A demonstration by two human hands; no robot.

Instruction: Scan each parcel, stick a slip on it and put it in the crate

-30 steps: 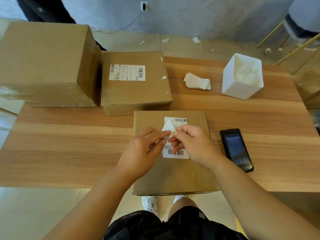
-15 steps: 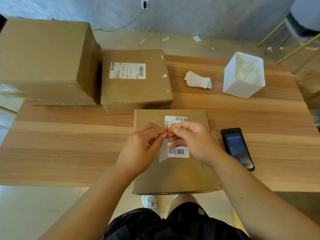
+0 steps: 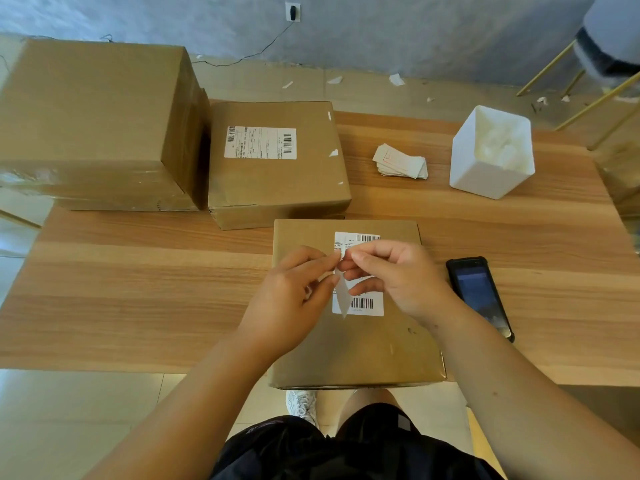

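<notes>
While flat brown cardboard parcel [image 3: 346, 348] lies on light wooden bench [image 3: 138, 289], left hand [image 3: 291, 299], right hand [image 3: 391, 282] fingers pinch small white paper slip [image 3: 341, 296], apparently peeling backing; sticking, crating not yet done.

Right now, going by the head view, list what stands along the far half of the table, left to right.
Large plain parcel → labelled parcel → stack of slips → white bin.
</notes>
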